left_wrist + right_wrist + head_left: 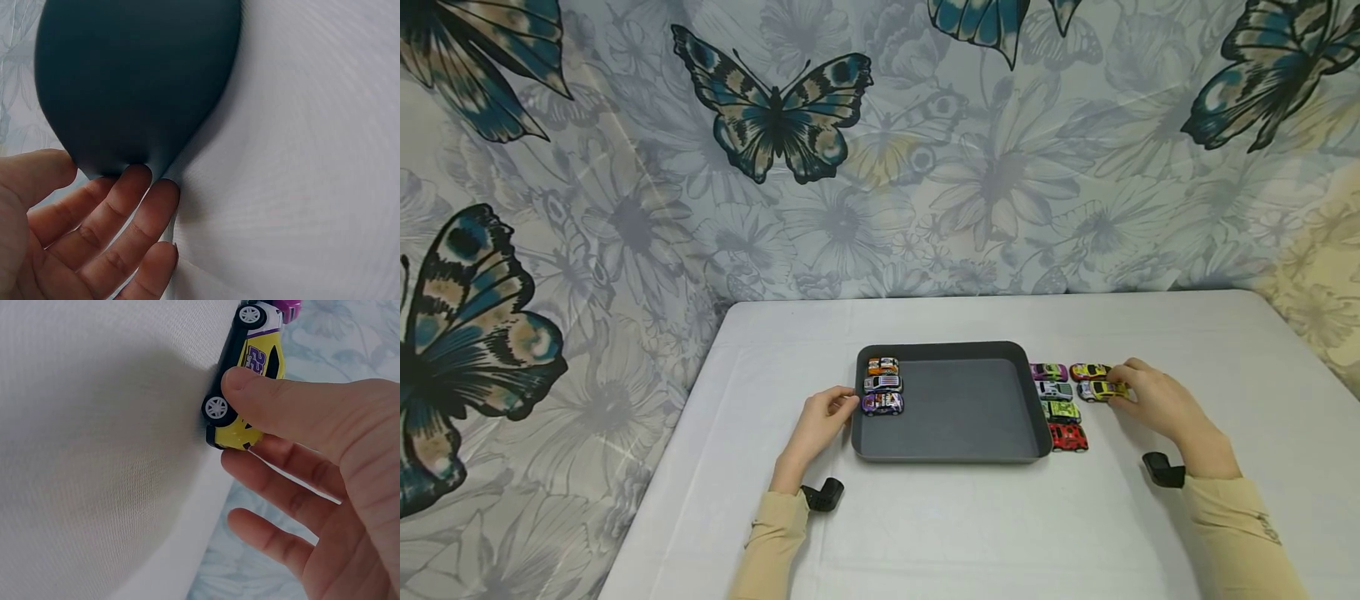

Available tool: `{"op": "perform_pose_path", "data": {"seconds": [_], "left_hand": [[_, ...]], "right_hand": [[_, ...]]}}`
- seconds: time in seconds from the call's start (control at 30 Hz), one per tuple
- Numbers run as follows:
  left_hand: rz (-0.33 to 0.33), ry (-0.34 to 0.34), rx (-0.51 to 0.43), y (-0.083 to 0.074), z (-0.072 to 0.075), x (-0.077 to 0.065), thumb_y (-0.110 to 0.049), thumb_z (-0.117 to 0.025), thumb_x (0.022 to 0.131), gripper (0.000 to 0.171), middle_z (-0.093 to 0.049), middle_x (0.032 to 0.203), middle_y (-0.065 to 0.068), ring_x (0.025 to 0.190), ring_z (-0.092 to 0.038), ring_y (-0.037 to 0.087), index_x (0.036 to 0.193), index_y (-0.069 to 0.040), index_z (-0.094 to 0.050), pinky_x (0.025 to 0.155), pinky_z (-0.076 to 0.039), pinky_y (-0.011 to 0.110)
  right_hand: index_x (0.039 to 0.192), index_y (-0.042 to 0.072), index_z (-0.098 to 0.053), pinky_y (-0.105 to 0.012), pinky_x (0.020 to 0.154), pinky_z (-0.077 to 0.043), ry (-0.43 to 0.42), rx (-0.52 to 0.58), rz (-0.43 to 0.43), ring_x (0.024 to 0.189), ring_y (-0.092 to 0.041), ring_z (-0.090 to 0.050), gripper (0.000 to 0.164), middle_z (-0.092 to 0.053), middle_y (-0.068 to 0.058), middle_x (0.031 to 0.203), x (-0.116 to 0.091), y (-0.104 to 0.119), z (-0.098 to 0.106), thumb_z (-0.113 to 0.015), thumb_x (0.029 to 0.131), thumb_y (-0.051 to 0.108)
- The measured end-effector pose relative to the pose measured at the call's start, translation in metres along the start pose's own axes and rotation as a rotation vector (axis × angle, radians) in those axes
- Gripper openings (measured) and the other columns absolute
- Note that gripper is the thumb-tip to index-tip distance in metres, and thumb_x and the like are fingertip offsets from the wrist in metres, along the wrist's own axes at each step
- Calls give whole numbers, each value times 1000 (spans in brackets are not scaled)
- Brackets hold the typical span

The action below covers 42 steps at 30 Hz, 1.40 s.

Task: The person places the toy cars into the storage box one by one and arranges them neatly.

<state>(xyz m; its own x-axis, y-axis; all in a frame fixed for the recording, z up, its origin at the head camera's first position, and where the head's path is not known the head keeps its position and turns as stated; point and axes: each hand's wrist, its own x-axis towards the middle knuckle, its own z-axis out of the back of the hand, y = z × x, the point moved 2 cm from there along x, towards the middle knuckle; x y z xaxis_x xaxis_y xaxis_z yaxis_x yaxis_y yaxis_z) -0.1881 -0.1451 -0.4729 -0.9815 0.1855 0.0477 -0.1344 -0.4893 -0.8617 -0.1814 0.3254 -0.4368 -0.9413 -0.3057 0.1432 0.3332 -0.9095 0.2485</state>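
Observation:
My right hand pinches the rear of a yellow and white toy car, thumb on its side and fingers behind it. In the head view this toy car is at the white tabletop, right of the tray, just in front of a yellow and red toy car. At the left end of the dark grey tray, my left hand holds the rim, its thumb on one side and fingertips against the outer wall. Inside the tray along that end stand an orange toy car, a white-purple one and a purple one.
Along the tray's right side stand a magenta toy car, a silver one, a lime green one and a red one, partly hidden by the rim. A butterfly-patterned cloth hangs behind the white table.

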Motion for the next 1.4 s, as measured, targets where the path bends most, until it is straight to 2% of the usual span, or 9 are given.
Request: {"op": "perform_pose_path", "data": {"seconds": [0.3,0.47,0.93,1.4], "left_hand": [[9,0,5,-1,1,0,-19,-58,93,29,-66,84,7,66,-61,12,112,2,-62,60,-49,26],[7,1,5,-1,2,0,-20,-58,93,29,-66,85,8,65,-61,12,112,2,-62,59,-49,26],[7,2,-9,-1,3,-1,-17,-58,93,27,-66,84,8,66,-61,12,111,2,-63,61,-49,26],[-7,8,-11,0,2,0,-18,-58,93,28,-66,85,9,67,-61,12,111,2,-62,61,-50,26]], "right_hand": [[94,-5,-62,-49,65,-46,16,-23,-19,76,-34,-58,26,-58,-17,89,-1,3,3,-75,73,5],[93,-5,-63,-49,65,-46,-3,-45,-8,74,-32,-59,26,-59,-15,87,-1,6,7,-75,73,5],[83,-2,-64,-46,56,-44,-141,-93,113,61,-24,-57,23,-59,-9,77,1,27,23,-78,67,6],[84,1,-64,-47,60,-42,-178,-134,175,60,-21,-55,24,-60,-8,80,10,58,44,-79,67,9]]}}
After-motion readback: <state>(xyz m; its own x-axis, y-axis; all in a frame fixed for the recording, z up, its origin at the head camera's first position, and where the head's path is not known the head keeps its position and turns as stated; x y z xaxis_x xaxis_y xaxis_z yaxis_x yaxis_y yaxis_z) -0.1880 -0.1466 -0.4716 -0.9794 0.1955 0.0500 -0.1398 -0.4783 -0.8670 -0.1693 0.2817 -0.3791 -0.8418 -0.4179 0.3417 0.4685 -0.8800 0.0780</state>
